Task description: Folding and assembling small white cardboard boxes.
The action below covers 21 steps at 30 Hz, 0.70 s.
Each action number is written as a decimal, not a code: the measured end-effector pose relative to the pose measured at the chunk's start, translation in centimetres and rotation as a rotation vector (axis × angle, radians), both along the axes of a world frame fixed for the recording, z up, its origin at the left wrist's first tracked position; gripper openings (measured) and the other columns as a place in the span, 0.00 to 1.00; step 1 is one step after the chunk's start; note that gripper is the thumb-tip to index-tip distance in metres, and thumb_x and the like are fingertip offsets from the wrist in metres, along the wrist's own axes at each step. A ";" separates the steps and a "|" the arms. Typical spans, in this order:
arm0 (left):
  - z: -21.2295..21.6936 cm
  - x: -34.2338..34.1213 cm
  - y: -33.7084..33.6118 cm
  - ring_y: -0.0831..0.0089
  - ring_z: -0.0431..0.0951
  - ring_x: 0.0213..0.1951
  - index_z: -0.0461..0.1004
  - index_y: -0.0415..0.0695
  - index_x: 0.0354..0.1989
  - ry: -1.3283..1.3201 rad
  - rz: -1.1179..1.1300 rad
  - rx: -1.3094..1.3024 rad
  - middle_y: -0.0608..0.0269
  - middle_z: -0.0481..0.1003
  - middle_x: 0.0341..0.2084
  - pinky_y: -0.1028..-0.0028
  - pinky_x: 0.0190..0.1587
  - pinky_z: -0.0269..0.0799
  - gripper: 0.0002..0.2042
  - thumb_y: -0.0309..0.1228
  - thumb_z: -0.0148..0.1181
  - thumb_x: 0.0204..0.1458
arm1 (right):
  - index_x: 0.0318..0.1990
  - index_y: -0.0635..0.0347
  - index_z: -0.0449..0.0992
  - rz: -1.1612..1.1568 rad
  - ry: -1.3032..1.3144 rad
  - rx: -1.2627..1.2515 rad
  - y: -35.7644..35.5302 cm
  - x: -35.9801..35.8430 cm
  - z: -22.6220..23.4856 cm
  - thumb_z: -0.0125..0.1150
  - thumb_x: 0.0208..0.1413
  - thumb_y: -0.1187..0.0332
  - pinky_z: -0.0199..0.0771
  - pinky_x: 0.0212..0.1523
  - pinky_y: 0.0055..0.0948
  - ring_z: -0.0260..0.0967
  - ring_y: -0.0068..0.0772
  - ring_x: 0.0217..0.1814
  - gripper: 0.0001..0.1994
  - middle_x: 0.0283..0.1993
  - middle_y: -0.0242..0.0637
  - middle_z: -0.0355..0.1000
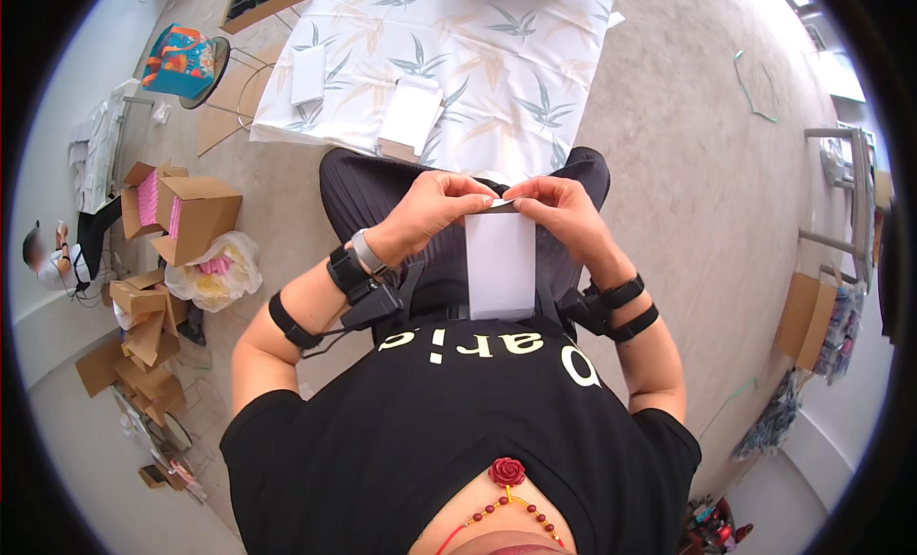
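Note:
A tall white paper box (501, 264) rests upright against my lap, its far end between my two hands. My left hand (435, 209) pinches the left side of a white flap (501, 202) at that end, thumb and forefinger pressed together. From the other side my right hand (564, 211) grips the same flap between thumb and fingers. The fingertips of both hands nearly meet over it. Whether the flap is folded in or standing out is too small to tell.
Ahead stands a table with a leaf-patterned cloth (487, 68), bearing a white stack (411, 116) and a white box (308, 75). Opened cardboard boxes (205, 216) and a plastic bag (215, 273) lie to the left. A teal bag (180, 63) sits on a stool. Another person (72, 254) is far left.

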<state>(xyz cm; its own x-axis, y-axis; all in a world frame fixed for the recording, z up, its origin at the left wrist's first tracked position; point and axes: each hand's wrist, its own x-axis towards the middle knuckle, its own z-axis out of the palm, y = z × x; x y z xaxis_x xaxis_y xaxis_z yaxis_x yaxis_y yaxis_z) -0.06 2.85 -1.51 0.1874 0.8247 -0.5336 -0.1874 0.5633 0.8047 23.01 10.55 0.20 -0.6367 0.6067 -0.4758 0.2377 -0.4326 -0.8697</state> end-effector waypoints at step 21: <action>2.4 -1.2 1.6 0.83 0.78 0.34 0.83 0.38 0.39 0.188 -0.229 0.093 0.67 0.82 0.30 0.80 0.38 0.72 0.09 0.31 0.71 0.56 | 0.36 0.65 0.79 0.148 -0.230 0.295 0.9 -0.6 0.8 0.65 0.64 0.65 0.68 0.30 0.20 0.67 0.14 0.28 0.11 0.28 0.27 0.75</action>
